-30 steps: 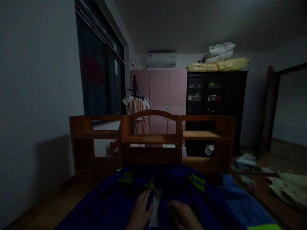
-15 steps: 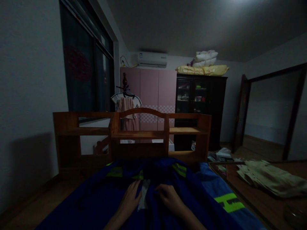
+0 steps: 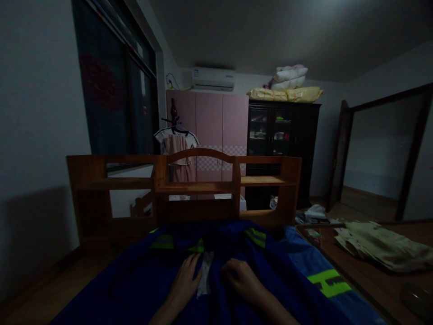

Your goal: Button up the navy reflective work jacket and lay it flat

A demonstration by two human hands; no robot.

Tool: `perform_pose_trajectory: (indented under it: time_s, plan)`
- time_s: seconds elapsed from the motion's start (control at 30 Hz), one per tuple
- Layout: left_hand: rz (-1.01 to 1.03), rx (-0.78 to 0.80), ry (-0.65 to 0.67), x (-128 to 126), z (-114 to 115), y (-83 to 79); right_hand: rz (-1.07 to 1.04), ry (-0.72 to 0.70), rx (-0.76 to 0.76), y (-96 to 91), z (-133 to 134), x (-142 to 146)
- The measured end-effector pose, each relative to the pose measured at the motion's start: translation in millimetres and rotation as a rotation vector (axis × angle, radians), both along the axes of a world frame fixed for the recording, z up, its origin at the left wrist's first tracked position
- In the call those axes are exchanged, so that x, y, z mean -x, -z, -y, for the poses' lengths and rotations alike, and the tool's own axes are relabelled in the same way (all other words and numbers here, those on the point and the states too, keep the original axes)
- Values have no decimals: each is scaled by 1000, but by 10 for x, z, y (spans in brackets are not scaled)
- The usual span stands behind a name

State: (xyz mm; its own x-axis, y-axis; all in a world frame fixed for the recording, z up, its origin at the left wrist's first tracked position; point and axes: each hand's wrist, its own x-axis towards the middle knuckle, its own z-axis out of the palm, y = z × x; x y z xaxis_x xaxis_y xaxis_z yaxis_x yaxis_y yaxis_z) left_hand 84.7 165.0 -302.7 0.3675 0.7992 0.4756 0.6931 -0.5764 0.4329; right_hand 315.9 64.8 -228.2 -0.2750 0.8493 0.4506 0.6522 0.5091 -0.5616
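Blue hi-vis work garment (image 3: 216, 304), qty 1: spread out around wht. strip (image 3: 206, 273). L hand (image 3: 187, 276): just left of strip, fingers outstretched, nothing gripped. R hand (image 3: 241, 277): right of strip, fingers curled, grip unclear. Wdn. shelf unit (image 3: 199, 186): beyond strip.

Cloth and wood, mostly matt.
Blue garment (image 3: 128, 280): creased, matt cloth. Shelf unit (image 3: 199, 186): smooth wood, faint sheen. White air conditioner (image 3: 214, 79): smooth plastic. Yellow bundles (image 3: 304, 94): crinkled, plastic-looking.
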Motion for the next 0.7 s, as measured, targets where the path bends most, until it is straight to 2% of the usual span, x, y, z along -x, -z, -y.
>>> perform_pose_trajectory:
  time_s: [0.4,0.7]
  plan:
    - [-18,26,-16,-18,39,-65,26,-14,-2,-26,24,3]
    - [-20,12,-11,3,8,-2,35,-14,-3,-24,26,2]
